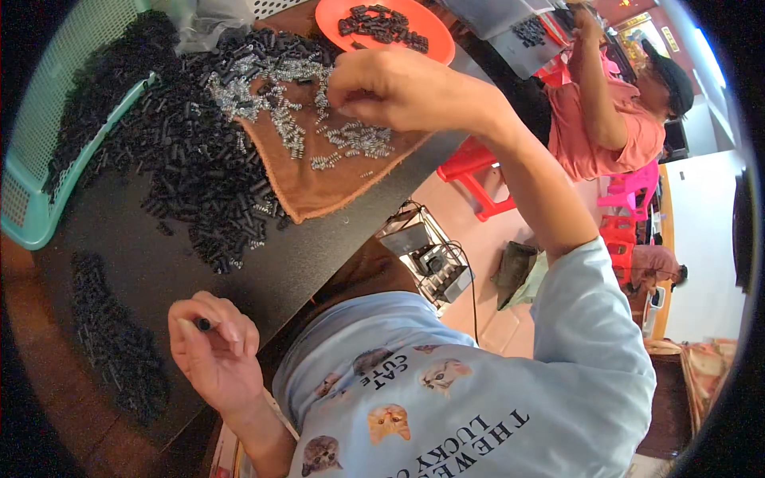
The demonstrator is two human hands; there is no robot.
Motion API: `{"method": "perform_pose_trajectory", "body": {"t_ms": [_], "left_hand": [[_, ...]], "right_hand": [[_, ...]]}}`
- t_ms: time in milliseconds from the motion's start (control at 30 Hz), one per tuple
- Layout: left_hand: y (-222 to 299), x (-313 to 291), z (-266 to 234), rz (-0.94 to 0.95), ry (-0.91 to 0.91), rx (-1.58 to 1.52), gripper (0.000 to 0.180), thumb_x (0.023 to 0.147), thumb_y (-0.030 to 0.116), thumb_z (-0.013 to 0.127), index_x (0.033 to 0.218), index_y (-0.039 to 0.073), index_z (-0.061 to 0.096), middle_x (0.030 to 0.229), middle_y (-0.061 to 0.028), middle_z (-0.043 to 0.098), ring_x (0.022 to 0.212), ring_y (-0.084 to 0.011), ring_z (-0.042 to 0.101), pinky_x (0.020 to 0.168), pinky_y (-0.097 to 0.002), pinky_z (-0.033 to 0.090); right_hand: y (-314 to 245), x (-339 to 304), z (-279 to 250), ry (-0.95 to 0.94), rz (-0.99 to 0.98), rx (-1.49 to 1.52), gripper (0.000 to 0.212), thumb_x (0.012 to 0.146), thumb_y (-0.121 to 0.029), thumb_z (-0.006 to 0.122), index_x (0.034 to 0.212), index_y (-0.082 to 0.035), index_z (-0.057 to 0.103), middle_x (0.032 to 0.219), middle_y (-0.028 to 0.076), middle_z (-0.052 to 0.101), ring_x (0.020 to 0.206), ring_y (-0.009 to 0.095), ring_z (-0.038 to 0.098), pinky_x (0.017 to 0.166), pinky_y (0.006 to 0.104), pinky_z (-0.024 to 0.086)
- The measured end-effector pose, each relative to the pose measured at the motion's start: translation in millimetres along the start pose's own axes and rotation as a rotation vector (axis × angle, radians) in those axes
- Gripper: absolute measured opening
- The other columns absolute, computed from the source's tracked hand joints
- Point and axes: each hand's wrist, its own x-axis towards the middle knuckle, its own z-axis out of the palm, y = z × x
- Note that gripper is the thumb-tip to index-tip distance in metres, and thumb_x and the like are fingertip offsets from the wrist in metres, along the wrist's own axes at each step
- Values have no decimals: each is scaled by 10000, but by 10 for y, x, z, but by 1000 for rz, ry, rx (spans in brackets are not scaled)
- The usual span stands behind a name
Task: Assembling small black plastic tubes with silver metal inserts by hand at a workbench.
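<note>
1. The left hand point(215, 350), palm up by the tabletop's point(307, 259) near edge, pinches one black tube point(204, 324) between thumb and fingers. Its round end faces out. If the pinch loosens, the tube could slip and roll over that edge.

2. The right hand point(398, 86) is over the cloth point(315, 190), toward the tabletop's near edge. Its fingers curl inward – whether they pinch anything, I cannot tell, as the tips are hidden.

3. Loose springs point(358, 142) lie below and left of that hand, on the brown cloth. They look tangle-prone; a careless pick could bring up several, or flick one away.

4. One cloth corner points at the tabletop's near edge, so a snagging wrist or sleeve could drag cloth and springs off.

5. The main heap point(211, 179) of black pieces meets the cloth's left side. Springs already lie among them, and a nudge could mix more.

6. A green basket point(44, 215) at the tabletop's far left also holds black pieces – bumping it could spill them toward a smaller heap point(115, 342) at the tabletop's left.
</note>
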Motion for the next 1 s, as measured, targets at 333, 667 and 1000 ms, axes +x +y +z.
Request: {"method": "perform_pose_trajectory", "body": {"t_ms": [333,667,1000], "left_hand": [[-4,20,2,3,9,-12,272,1036,271,445,902,35,442,752,-49,434,556,-83,374,428,-190,346],[-16,16,-19,21,14,-29,277,1038,266,436,916,19,454,748,-65,464,549,-79,385,444,-205,361],[-18,17,-20,24,1,-51,272,1038,262,434,917,20,455,746,-66,460,549,-86,387,444,-212,361]], "right_hand": [[12,173,218,47,-202,-314,107,859,-130,584,886,-27,599,887,102,570,761,315,633,599,416,509],[-67,190,224,17,-221,-347,164,821,-172,613,830,-9,588,895,113,592,770,327,644,622,440,521],[-60,203,242,28,-180,-333,143,842,-137,600,823,-4,552,900,116,570,749,332,617,601,427,503]]}}
